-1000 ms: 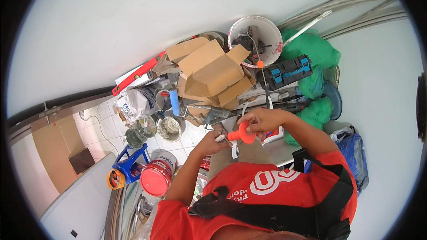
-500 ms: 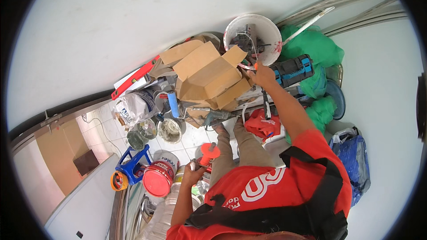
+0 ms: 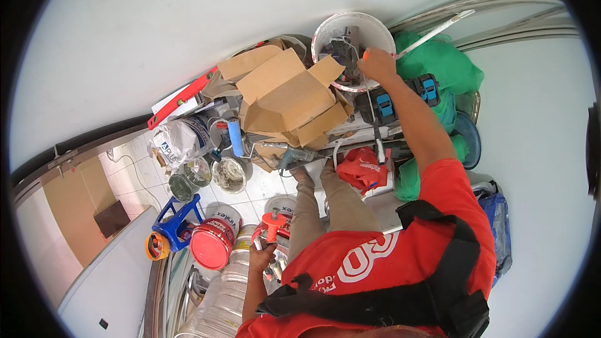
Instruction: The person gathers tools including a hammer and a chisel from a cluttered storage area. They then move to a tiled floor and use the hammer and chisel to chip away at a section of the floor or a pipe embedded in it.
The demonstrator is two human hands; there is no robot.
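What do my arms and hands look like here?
Both your left hand and right hand are bare, with no gloves or watch visible. Your forearms are uncovered below the short red sleeves of your shirt, which has white print and a black strap across it.

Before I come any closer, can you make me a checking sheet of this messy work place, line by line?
Surface: white tiled floor, partly covered.
Job's things: orange tool with a round guard; long thin tool with an orange end.
Clutter: open cardboard box, white bucket with things inside, red and white pail, blue stool, green netting.
Hands: left hand closed around the orange tool; right hand appears closed on the long thin tool, by the bucket.
Cables: one thin cable on the tiles, left side.
Surroundings: pale wall behind the clutter.
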